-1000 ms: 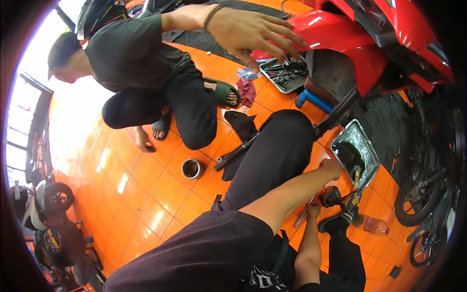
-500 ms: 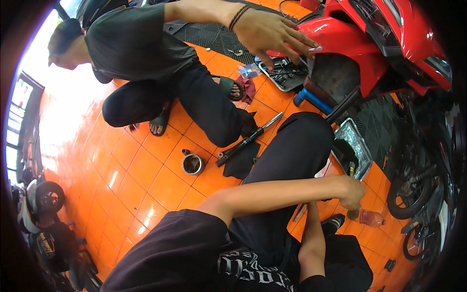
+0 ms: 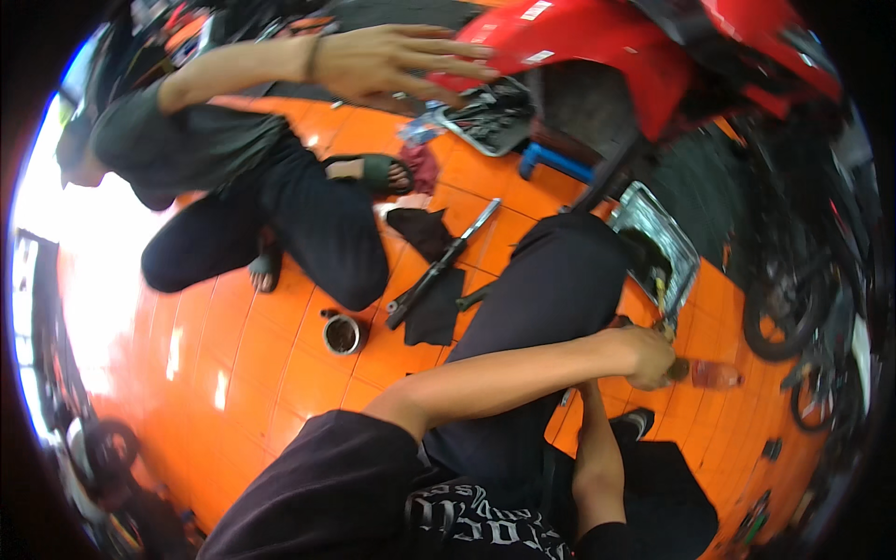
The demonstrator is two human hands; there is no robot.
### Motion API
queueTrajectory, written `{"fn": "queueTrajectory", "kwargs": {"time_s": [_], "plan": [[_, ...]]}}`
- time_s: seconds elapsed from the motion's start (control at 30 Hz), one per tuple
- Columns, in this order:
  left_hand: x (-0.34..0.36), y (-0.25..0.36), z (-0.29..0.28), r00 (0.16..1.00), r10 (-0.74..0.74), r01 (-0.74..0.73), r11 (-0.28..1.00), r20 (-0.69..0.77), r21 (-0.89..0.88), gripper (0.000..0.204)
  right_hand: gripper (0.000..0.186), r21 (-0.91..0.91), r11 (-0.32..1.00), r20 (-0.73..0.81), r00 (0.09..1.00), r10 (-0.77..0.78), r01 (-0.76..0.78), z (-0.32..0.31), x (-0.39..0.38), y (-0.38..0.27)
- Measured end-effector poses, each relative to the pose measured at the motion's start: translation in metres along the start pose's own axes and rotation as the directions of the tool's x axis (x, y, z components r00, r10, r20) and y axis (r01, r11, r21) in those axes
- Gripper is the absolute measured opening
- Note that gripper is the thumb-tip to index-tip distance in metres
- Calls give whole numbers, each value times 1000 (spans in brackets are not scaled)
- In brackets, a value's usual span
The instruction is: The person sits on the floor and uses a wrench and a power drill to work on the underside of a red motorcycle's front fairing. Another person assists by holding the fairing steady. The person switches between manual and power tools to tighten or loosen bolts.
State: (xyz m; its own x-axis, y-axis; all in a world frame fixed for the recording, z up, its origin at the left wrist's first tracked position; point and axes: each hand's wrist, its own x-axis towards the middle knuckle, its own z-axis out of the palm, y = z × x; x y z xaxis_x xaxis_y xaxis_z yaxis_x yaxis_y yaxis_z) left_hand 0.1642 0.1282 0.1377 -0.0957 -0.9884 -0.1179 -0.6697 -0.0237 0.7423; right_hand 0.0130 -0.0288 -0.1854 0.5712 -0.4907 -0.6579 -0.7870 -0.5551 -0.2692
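My left hand (image 3: 649, 357) reaches across my body to the right, its fingers curled closed. A greenish-brown piece shows by its fingertips, but what the fingers grip is hidden. Just right of it is a clear pinkish bottle (image 3: 717, 375). Beyond the hand lies a silver tray (image 3: 689, 285) with dark contents, and a small yellowish piece shows at its near edge. My right forearm (image 3: 597, 467) comes up from the lower edge; the left forearm hides the right hand's fingers. Left of my knee, a fork tube (image 3: 448, 266) lies across a dark cloth (image 3: 434, 317).
A co-worker squats at left, one hand (image 3: 392, 63) stretched out near a red motorcycle fairing (image 3: 569, 37). A parts tray (image 3: 499, 121) lies below that hand, near a blue stand (image 3: 555, 161). A round can (image 3: 343, 333) stands on orange tiles. Motorcycles line the right side.
The whole view has shifted, with most things now further left. The co-worker's hand has drawn back leftward from the red fairing. My left hand sits a little farther from the silver tray.
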Motion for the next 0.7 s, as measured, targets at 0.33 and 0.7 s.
{"fn": "queueTrajectory", "kwargs": {"time_s": [0.33, 0.7], "plan": [[-65, 83, -8, 991, 134, -136, 988, 28, 77, 36, 23, -189, 977, 249, 967, -53, 102, -45, -39, -16], [-119, 145, 11, 874, 379, -367, 925, 304, -101, 35, 38, -270, 959, -297, 940, -168, 87, -179, -269, 24]]}}
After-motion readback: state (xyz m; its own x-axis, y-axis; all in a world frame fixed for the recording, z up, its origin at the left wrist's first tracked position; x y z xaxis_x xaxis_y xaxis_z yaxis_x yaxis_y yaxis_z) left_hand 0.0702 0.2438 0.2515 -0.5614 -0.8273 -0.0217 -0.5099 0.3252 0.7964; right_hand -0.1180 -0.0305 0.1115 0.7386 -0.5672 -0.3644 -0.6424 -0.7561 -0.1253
